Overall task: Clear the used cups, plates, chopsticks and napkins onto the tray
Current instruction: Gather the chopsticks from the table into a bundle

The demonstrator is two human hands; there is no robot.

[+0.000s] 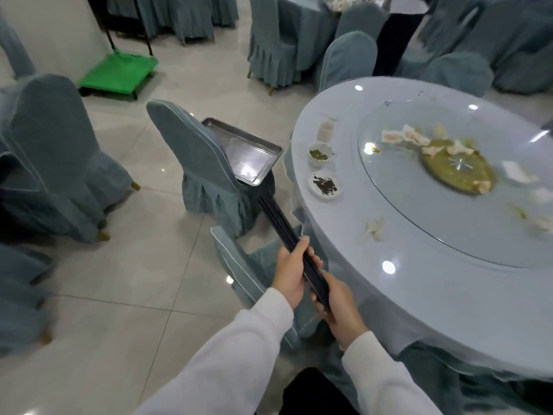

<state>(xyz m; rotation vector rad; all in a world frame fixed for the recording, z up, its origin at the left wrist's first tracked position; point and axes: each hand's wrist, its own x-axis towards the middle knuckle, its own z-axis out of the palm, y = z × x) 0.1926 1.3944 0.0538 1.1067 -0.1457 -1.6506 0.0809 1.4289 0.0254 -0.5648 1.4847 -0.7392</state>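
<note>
Both hands hold a bundle of black chopsticks (281, 226) over the gap between the table and a chair. My left hand (291, 271) grips the bundle near its middle, and my right hand (335, 301) grips its near end. The far tips point toward a metal tray (257, 151) that lies tilted on the seat of a covered chair (197, 157). On the round table's edge (344, 265) stand a white cup (326, 130), a small bowl (320, 153) with green scraps and a small plate (326, 184) with dark scraps. Crumpled napkins (372, 230) lie on the table and on the glass turntable.
The glass turntable (449, 229) carries a greenish spill and several napkins. Covered chairs stand at the left (54, 154), just below my hands (254, 283) and behind the table. A green cart (119, 73) sits on the tiled floor at the back left. A person (395, 34) stands at the far table.
</note>
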